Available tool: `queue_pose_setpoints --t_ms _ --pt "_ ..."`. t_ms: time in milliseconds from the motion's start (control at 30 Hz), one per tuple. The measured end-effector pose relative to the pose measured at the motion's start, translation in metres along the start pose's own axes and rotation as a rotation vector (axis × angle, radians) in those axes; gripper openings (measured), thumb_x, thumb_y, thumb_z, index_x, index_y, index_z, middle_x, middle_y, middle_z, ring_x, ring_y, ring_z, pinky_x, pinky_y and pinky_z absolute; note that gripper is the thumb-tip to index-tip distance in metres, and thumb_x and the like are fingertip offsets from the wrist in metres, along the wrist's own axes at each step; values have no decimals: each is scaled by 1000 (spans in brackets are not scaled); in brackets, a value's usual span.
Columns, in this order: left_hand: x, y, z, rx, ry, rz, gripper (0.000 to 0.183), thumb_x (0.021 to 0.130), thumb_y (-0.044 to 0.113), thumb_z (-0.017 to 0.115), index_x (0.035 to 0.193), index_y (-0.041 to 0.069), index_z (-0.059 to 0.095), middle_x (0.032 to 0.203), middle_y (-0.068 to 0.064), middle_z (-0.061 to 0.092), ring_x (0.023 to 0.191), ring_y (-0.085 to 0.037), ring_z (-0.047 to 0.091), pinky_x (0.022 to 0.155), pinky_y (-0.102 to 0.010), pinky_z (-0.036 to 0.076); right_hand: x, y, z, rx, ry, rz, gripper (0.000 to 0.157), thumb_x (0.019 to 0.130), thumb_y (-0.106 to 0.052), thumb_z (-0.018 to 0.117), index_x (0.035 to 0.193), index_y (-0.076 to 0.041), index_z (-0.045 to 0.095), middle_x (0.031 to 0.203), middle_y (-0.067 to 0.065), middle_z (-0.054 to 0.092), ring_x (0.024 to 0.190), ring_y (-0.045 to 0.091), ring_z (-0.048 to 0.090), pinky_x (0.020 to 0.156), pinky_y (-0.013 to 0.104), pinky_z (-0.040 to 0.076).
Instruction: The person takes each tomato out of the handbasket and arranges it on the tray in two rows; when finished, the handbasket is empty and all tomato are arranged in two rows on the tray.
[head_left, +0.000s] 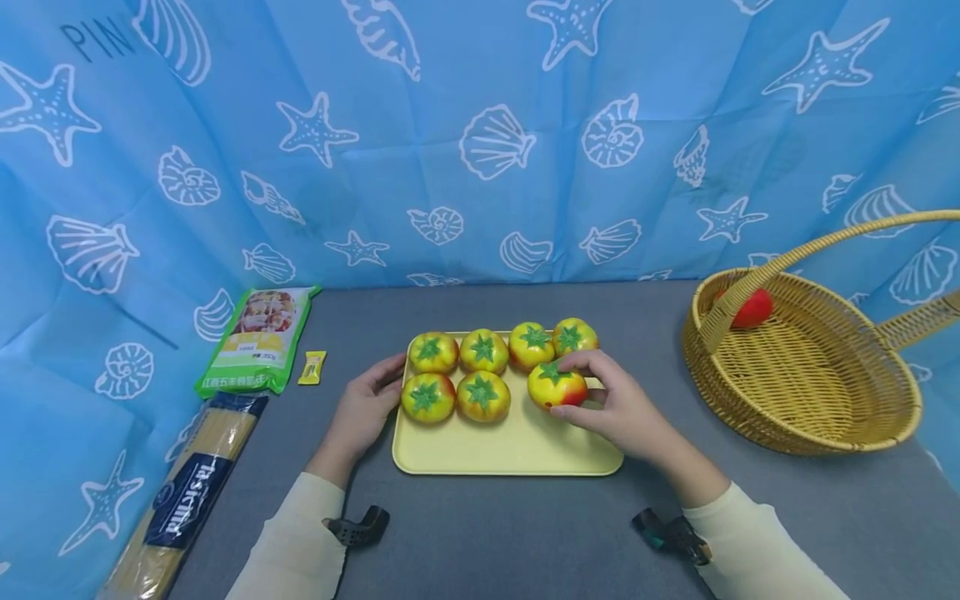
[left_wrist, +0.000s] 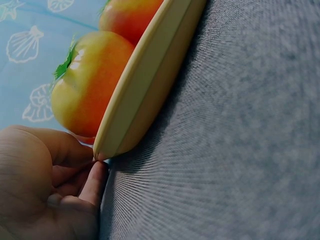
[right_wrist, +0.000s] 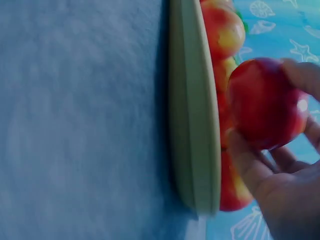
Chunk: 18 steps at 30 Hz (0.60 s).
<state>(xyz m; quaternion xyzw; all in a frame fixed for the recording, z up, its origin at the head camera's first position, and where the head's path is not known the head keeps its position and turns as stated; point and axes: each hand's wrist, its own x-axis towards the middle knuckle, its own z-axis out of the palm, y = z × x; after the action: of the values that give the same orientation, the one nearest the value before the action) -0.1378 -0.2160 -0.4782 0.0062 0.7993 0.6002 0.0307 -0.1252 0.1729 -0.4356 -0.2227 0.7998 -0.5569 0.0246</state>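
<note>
My right hand [head_left: 624, 410] holds a yellow-and-red tomato [head_left: 556, 385] with a green star-shaped top, thumb and fingers around its sides. In the right wrist view this tomato [right_wrist: 265, 102] shows its deep red side and sits above the tray's rim. Several similar tomatoes [head_left: 482, 396] stand in two rows on the pale yellow tray [head_left: 510, 450]. At the tray's left edge, my left hand [head_left: 366, 408] grips the rim. The left wrist view shows its thumb and finger pinching the tray corner [left_wrist: 112, 140], close to a tomato [left_wrist: 92, 85].
To the right stands a wicker basket [head_left: 795, 433] with a tall handle and a red round item [head_left: 752, 310] inside. On the left lie a green food bag [head_left: 258, 337], a small yellow packet [head_left: 312, 367] and a pack of noodles [head_left: 187, 500]. A blue curtain [head_left: 450, 150] hangs behind.
</note>
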Motion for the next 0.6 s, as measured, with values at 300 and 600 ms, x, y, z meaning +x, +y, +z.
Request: queue_pose_setpoints --t_ms 300,600 --pt "1 -1 0 34 9 -15 51 110 4 59 161 7 54 158 -10 56 143 -26 54 116 -41 50 1 6 13 -125 9 -28 45 87 -6 94 126 -8 70 133 8 60 124 29 56 97 45 62" --pt "2 -2 0 30 -1 -17 51 110 5 59 161 6 54 160 -11 55 144 -27 54 116 -41 49 1 12 20 -116 14 -19 47 87 -1 92 128 -5 70 135 13 61 123 31 59 92 43 65"
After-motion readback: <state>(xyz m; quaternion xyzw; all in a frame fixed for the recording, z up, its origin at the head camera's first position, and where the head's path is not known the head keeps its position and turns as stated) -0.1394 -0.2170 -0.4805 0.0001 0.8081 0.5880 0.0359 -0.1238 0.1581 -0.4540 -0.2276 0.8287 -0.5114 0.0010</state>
